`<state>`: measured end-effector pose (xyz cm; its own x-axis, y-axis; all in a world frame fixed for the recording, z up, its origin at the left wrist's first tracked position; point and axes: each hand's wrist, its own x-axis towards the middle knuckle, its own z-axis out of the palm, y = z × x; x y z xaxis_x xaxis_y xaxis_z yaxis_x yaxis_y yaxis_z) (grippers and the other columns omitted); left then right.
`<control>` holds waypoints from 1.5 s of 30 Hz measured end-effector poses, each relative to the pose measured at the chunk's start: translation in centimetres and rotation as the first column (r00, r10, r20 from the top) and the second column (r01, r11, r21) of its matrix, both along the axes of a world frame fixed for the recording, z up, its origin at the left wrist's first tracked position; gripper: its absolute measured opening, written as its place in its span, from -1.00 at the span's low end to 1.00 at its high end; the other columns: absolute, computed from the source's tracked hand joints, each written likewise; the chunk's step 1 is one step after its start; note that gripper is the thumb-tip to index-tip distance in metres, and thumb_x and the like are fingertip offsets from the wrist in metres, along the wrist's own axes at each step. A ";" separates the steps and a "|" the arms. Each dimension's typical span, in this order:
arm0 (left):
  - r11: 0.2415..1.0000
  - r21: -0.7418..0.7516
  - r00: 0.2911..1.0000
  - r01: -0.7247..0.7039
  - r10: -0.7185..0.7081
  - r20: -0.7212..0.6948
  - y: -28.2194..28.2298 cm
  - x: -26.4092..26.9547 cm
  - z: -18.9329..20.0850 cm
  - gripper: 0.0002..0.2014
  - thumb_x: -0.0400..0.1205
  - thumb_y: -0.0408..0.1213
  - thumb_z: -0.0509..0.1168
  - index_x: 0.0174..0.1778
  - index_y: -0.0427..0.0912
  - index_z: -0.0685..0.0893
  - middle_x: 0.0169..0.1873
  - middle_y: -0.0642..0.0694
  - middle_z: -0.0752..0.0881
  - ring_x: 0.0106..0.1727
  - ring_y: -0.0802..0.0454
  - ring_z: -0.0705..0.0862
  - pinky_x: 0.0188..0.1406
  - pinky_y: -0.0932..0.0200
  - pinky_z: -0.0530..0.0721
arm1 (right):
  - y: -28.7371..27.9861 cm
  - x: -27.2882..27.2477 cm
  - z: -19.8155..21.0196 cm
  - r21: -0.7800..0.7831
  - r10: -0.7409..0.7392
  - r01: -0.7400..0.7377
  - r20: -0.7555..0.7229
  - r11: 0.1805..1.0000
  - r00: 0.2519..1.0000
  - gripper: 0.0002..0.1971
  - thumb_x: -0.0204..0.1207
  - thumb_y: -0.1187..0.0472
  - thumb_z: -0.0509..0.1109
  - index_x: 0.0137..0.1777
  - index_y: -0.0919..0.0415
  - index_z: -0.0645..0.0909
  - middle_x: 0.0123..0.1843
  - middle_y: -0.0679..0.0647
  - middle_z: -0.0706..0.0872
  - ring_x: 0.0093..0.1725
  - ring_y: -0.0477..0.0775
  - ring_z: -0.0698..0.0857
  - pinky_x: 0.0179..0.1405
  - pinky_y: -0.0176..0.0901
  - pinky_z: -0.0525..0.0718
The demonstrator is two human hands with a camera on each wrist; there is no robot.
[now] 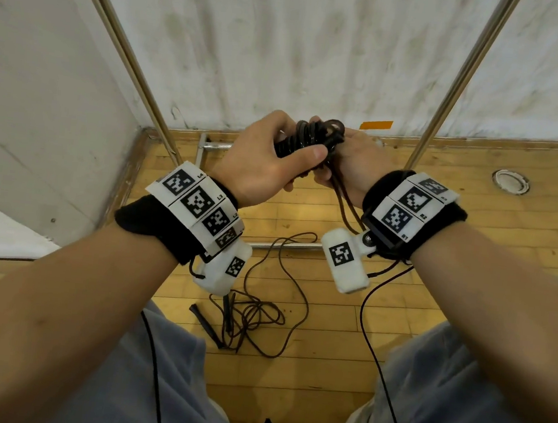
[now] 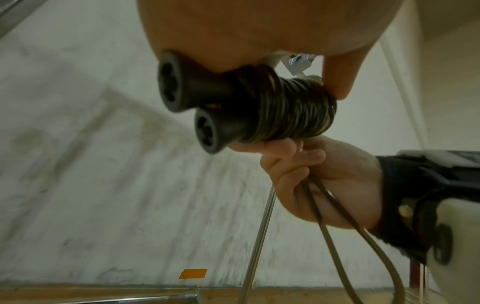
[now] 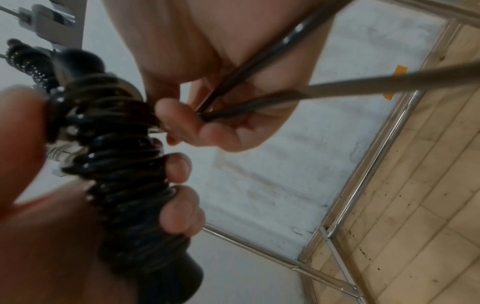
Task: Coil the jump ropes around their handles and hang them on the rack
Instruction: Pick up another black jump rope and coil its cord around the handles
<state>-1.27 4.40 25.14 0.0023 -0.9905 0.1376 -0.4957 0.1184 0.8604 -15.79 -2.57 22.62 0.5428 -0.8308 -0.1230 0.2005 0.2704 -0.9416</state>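
Head view: wooden floor [image 1: 322, 371], stained wall [image 1: 288, 40].

The handles [image 2: 207, 90] held between the fingers [image 3: 179, 207] look like matt black plastic or rubber, with moulded hollow end caps. The cord [image 3: 116, 164] wound tight around them under the fingertips is smooth, dark and glossy, catching small highlights. Beyond the fingers, the rack poles [image 1: 456, 82] are polished, shiny metal. The wall [image 1: 288, 40] behind is rough, stained white. Below the fingers, the floor [image 1: 480, 184] is varnished wooden boards, slightly glossy.
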 end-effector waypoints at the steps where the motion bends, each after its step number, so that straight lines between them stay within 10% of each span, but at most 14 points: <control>1: 1.000 -0.001 1.000 -0.014 0.014 -0.022 -0.1 0.0 -0.1 -0.76 0.61 -0.08 0.36 -0.13 -0.12 0.46 -0.33 -0.13 0.72 -0.44 -0.04 0.73 -0.54 0.23 0.58 | 0.1 0.1 0.0 -0.009 -0.014 0.014 -0.022 1.000 1.000 -0.73 0.57 0.32 0.19 -0.22 0.18 0.70 -0.42 0.04 0.66 -0.53 -0.05 0.50 -0.59 -0.31 0.50; 7: 0.999 -0.022 0.988 -0.032 0.029 -0.151 -0.7 -0.3 -0.1 -0.69 0.60 0.03 0.27 -0.19 -0.12 0.39 -0.39 -0.06 0.73 -0.47 -0.06 0.73 -0.58 0.20 0.58 | 1.0 0.5 0.1 -0.055 -0.058 0.055 -0.060 0.997 0.997 -0.76 0.65 0.27 0.18 -0.22 0.20 0.59 -0.49 0.01 0.59 -0.55 -0.05 0.51 -0.53 -0.27 0.49; 13: 0.970 -0.087 0.958 -0.228 0.239 0.157 -2.3 0.5 -1.6 -0.63 0.61 0.14 0.26 -0.09 -0.10 0.37 -0.27 -0.08 0.69 -0.35 -0.04 0.73 -0.43 0.04 0.64 | 2.8 2.1 0.2 -0.391 -0.141 -0.088 -0.520 0.916 0.842 -0.77 0.66 0.30 0.11 -0.20 0.11 0.50 -0.38 0.09 0.55 -0.47 0.07 0.50 -0.43 -0.09 0.52; 22: 0.962 -0.100 0.820 -0.255 0.270 0.505 -2.6 1.3 -4.1 -0.53 0.57 0.28 0.21 -0.05 -0.07 0.28 -0.39 0.14 0.46 -0.43 0.21 0.46 -0.57 0.16 0.28 | 2.3 1.7 0.2 -0.256 -0.057 -0.189 -0.722 0.948 0.690 -0.74 0.67 0.21 0.14 -0.20 0.22 0.58 -0.38 0.09 0.54 -0.43 0.07 0.53 -0.45 -0.18 0.50; 27: 0.959 0.046 0.890 -0.280 0.241 0.387 -2.9 0.9 -4.4 -0.54 0.57 0.25 0.23 -0.01 -0.09 0.35 -0.22 -0.06 0.67 -0.28 -0.08 0.72 -0.35 -0.03 0.67 | 2.7 1.1 -0.3 -0.361 -0.141 -0.238 -0.766 0.902 0.627 -0.81 0.68 0.22 0.09 -0.09 0.17 0.51 -0.38 -0.03 0.44 -0.42 -0.09 0.40 -0.40 -0.27 0.41; 36: 0.971 0.224 0.980 -0.090 0.046 0.193 -1.5 -0.1 -3.4 -0.61 0.63 -0.24 0.30 0.21 -0.14 0.22 -0.21 -0.09 0.60 -0.39 0.02 0.57 -0.51 0.12 0.50 | 3.1 -0.3 0.1 -0.356 -0.180 -0.099 -0.670 0.929 0.720 -0.64 0.62 0.41 0.10 -0.37 0.12 0.50 -0.43 0.10 0.50 -0.41 0.12 0.48 -0.29 0.01 0.57; 41: 0.980 0.171 0.994 -0.101 0.091 0.062 -1.1 -0.2 -2.0 -0.59 0.56 -0.24 0.42 0.28 -0.15 0.46 -0.26 -0.04 0.70 -0.47 0.02 0.64 -0.54 0.03 0.69 | 2.6 -0.7 1.0 -0.453 -0.265 -0.042 -0.592 0.891 0.761 -0.66 0.63 0.36 0.15 -0.37 0.13 0.55 -0.45 0.09 0.49 -0.40 0.12 0.48 -0.29 0.07 0.58; 45: 0.990 0.081 0.986 -0.116 0.105 0.130 -1.6 0.1 -2.0 -0.79 0.55 -0.14 0.40 0.04 -0.05 0.57 -0.35 0.08 0.63 -0.48 0.23 0.56 -0.54 0.37 0.52 | 2.5 -0.9 1.1 -0.463 -0.262 -0.068 -0.610 0.884 0.748 -0.62 0.63 0.32 0.17 -0.43 0.08 0.53 -0.62 -0.09 0.56 -0.60 -0.11 0.52 -0.51 -0.32 0.53</control>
<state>-1.19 2.79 23.14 0.1003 -0.9934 0.0561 -0.6055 -0.0162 0.7957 -16.68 -0.08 23.70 0.3813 -0.9241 -0.0255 -0.4899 -0.1786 -0.8533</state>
